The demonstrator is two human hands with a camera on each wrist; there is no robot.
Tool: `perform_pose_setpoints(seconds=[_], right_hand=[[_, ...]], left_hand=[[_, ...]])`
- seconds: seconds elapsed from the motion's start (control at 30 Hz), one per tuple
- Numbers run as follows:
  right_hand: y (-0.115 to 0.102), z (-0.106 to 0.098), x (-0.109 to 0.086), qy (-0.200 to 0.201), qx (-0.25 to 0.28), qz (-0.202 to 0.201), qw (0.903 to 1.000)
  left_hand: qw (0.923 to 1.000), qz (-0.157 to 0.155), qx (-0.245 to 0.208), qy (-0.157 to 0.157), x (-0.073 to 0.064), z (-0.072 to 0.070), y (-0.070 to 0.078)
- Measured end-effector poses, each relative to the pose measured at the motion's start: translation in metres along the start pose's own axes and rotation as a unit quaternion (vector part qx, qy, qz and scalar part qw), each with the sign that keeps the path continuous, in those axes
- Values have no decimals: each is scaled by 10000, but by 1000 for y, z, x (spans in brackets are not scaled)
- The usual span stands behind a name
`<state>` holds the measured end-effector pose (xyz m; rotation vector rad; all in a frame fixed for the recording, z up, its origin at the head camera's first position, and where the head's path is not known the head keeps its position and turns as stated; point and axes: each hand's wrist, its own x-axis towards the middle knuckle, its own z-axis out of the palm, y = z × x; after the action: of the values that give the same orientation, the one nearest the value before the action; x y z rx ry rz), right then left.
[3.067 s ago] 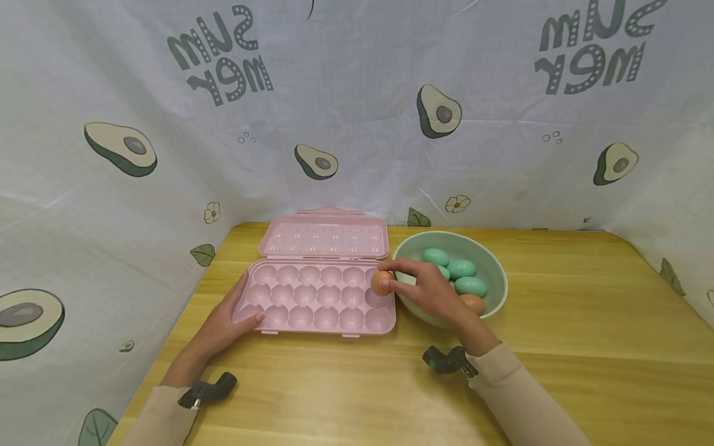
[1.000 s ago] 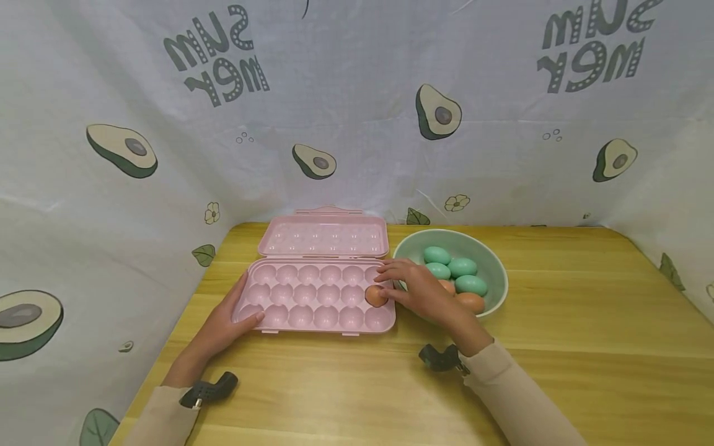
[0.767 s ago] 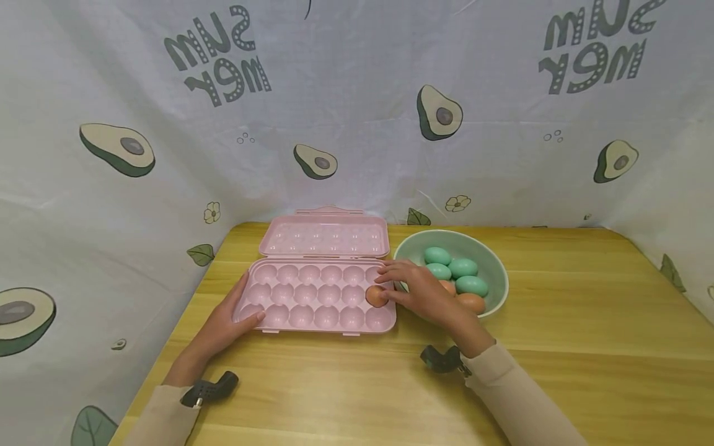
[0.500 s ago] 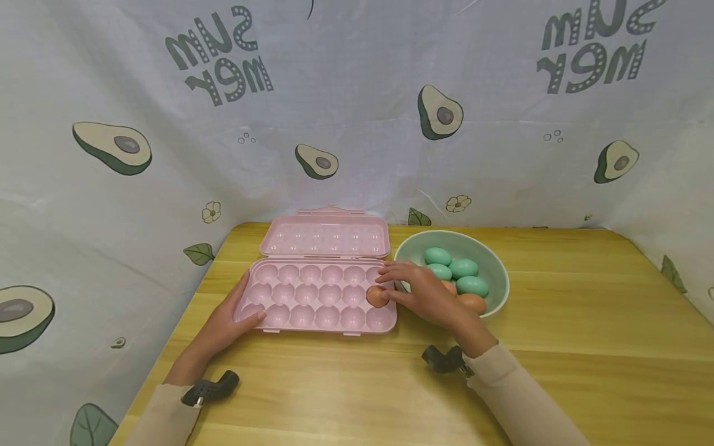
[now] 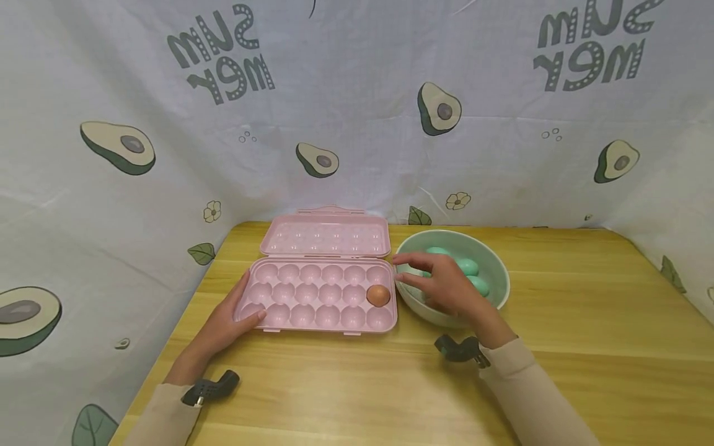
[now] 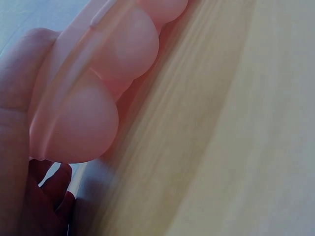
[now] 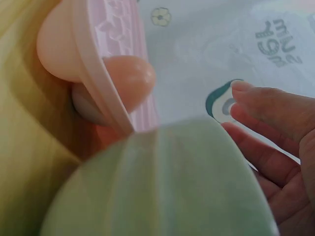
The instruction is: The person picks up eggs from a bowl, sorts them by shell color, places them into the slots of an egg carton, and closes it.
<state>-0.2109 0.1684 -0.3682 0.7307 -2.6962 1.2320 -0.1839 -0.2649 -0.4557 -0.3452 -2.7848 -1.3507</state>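
A pink egg carton lies with its lid folded back. One brown egg sits in the right-end cup of the middle row; the right wrist view shows this egg rising above the rim. My left hand holds the carton's left end, thumb over the front corner; in the left wrist view, some fingers are beyond the carton. My right hand, holding nothing visible, is over the left part of a pale green bowl, thumb and fingers apart. Several green eggs lie inside; the hand hides part of the contents.
The bowl stands close against the carton's right side on a wooden table. A white cloth printed with avocados hangs behind and along both sides. A dark wrist camera mount juts out below my right hand.
My right hand has set the brown egg down in the cup, let go of it and moved right, over the bowl. The left hand stays on the carton.
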Motion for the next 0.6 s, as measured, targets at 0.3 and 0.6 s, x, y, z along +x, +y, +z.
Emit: perform_pose_setpoints(seconds=[0.3,0.6], right_hand=[[8,-19,-5,33,399,649,9971],[16,-33,-5,-6,233,199,9995]], left_hand=[[10000,4,-17,6,0,-1,1],[10000,49,34,-15,0,-1,-1]])
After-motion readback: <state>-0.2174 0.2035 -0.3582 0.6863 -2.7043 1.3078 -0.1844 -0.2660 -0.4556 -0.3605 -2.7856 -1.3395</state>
